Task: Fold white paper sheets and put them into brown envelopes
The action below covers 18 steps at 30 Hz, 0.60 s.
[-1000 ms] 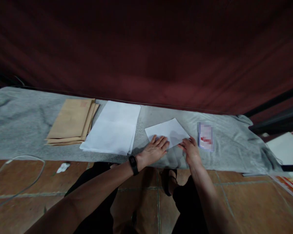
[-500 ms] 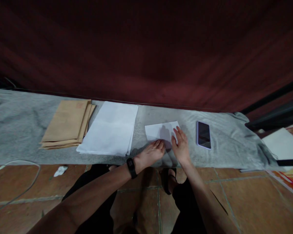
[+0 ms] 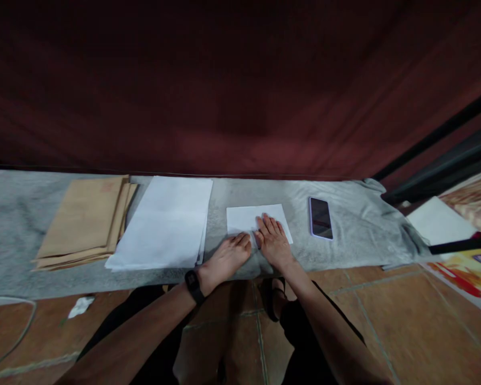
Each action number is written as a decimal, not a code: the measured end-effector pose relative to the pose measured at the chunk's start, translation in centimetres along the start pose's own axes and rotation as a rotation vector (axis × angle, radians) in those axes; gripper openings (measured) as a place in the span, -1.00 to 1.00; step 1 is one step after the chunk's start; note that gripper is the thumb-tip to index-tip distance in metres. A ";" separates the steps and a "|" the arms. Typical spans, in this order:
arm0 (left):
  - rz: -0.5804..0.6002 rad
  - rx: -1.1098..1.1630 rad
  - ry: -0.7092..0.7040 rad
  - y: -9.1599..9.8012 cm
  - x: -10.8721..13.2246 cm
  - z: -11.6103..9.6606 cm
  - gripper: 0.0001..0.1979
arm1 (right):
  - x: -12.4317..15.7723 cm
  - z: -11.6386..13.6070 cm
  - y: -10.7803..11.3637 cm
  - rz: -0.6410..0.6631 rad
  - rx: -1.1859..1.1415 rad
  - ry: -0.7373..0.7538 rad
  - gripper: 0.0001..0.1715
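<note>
A folded sheet of white paper [image 3: 244, 215] lies on the grey cloth in front of me. My right hand [image 3: 273, 243] rests flat on its right half, fingers stretched out and slightly spread. At the near left edge of the paper is my left hand [image 3: 230, 255], fingers curled together and pressing on that edge; the fingertips are partly hidden. A dark band sits on the left wrist. Left of the hands lies a stack of white paper sheets [image 3: 164, 222], slightly fanned at its right side.
Brown envelopes [image 3: 82, 216] are piled left of the sheets. A phone [image 3: 320, 218] in a purple case lies to the right. Grey cloth [image 3: 356, 224] covers the narrow surface, with a dark red curtain [image 3: 224, 107] behind. On the tiled floor are a cable [image 3: 28, 326] and crumpled tissue [image 3: 80, 306].
My right hand has come down from the paper's right edge and moved left, now flat on it. The paper sits straighter. My left hand stays at the near edge; the view has shifted slightly.
</note>
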<state>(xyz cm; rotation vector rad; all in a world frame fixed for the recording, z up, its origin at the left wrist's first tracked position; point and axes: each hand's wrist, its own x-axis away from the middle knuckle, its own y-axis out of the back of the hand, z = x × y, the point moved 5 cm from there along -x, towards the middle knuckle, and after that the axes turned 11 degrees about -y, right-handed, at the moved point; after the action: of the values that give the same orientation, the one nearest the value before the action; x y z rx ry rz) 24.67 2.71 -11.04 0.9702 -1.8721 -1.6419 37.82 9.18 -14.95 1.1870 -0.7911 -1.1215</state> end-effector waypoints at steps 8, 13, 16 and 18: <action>-0.130 0.105 0.154 0.5 0.1 1.8 -0.66 | -1.0 1.1 0.5 0.018 -0.052 -0.049 -0.38; -0.267 0.021 0.209 -1.2 -2.1 2.2 -0.46 | -0.6 2.3 -0.5 0.034 0.010 0.038 -0.39; -0.200 -0.036 0.275 -2.8 -2.7 2.7 -0.39 | -0.4 2.2 -0.9 0.019 0.066 0.032 -0.38; -0.162 -0.075 0.296 -3.4 -2.6 3.0 -0.34 | -0.4 1.9 -0.9 -0.015 0.075 -0.004 -0.39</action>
<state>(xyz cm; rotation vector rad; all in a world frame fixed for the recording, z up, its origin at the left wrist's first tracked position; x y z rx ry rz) 24.81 6.49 -14.60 1.2831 -1.5603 -1.5458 35.68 8.98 -15.35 1.2550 -0.8350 -1.1149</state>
